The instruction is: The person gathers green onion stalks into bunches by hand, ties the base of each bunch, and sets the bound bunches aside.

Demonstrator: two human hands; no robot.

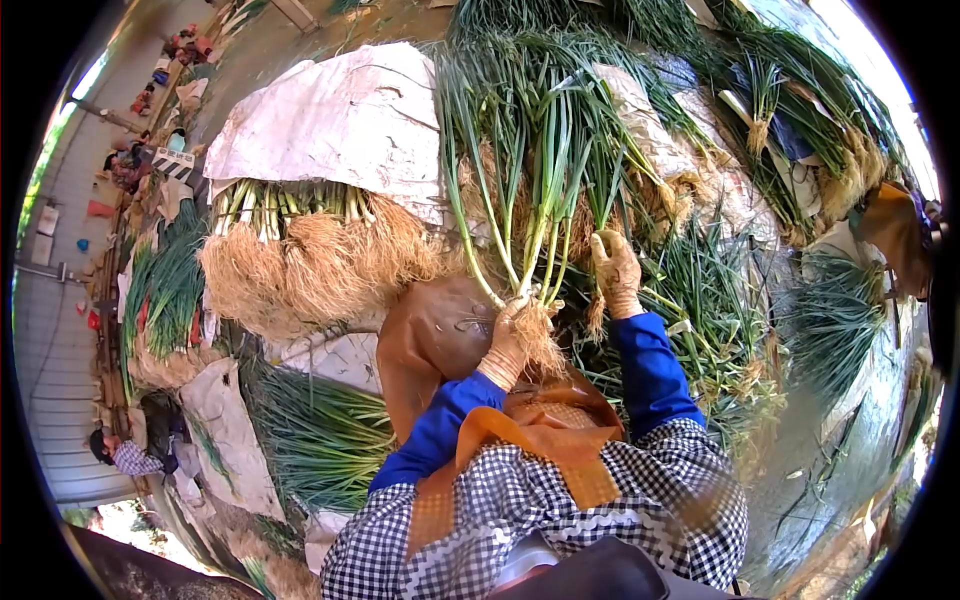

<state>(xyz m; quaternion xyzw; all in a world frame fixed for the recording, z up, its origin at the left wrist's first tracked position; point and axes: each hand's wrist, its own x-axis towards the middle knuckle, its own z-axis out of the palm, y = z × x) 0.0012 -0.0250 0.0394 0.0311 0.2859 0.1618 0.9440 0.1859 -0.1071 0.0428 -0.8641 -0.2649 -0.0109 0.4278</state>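
My left hand (508,345), gloved, is closed around the white lower stems of several green onions (540,225), just above their tan roots (540,350). The long green leaves spread away from me toward the top. To the right, my right hand (615,270), also gloved, is closed at the base of another green onion stalk (606,190), with a few roots hanging below the fingers. A brown apron (435,325) covers my lap beneath the left hand.
Bundled onions with thick roots (320,260) lie at the left under a white sheet (330,110). Loose leaves (710,300) are heaped at the right. More bundles (320,435) lie lower left. A person (130,455) is at the far left.
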